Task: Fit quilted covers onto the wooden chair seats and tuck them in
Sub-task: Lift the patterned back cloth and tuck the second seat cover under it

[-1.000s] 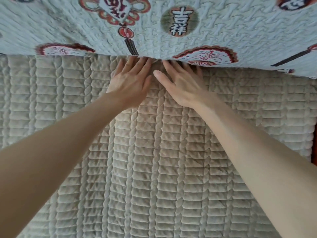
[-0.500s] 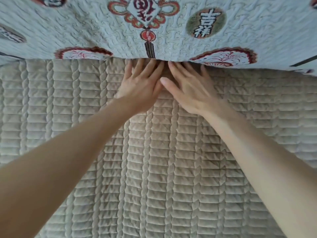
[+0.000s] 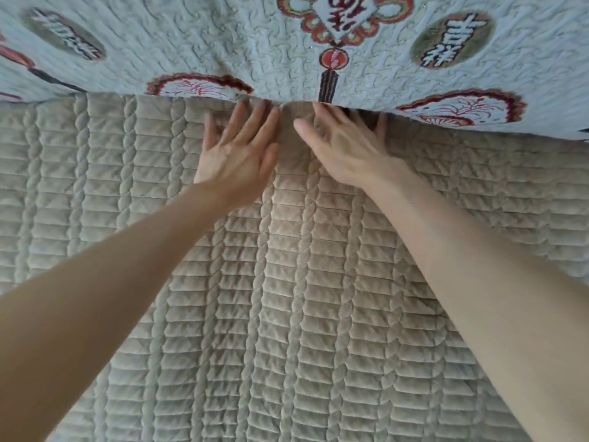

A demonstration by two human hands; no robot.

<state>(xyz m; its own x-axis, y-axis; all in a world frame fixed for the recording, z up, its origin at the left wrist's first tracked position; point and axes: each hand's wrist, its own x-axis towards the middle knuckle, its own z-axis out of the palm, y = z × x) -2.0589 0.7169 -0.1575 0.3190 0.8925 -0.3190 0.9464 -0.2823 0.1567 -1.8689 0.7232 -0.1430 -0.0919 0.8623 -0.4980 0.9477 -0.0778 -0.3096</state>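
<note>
The beige quilted seat cover (image 3: 287,314), ribbed with rope-like stitching, is spread flat over the seat and is overhung along its far edge by a pale blue quilted cover (image 3: 255,43) printed with red and green emblems, apparently so that its rear margin can be pushed into the crease between them. The left hand (image 3: 237,154) and the right hand (image 3: 347,151) are laid side by side, palms down on the beige cover, fingers straight and slightly spread, with nothing gripped. The fingertips are hidden under the blue edge, where the fabric is judged to be pressed inward.
</note>
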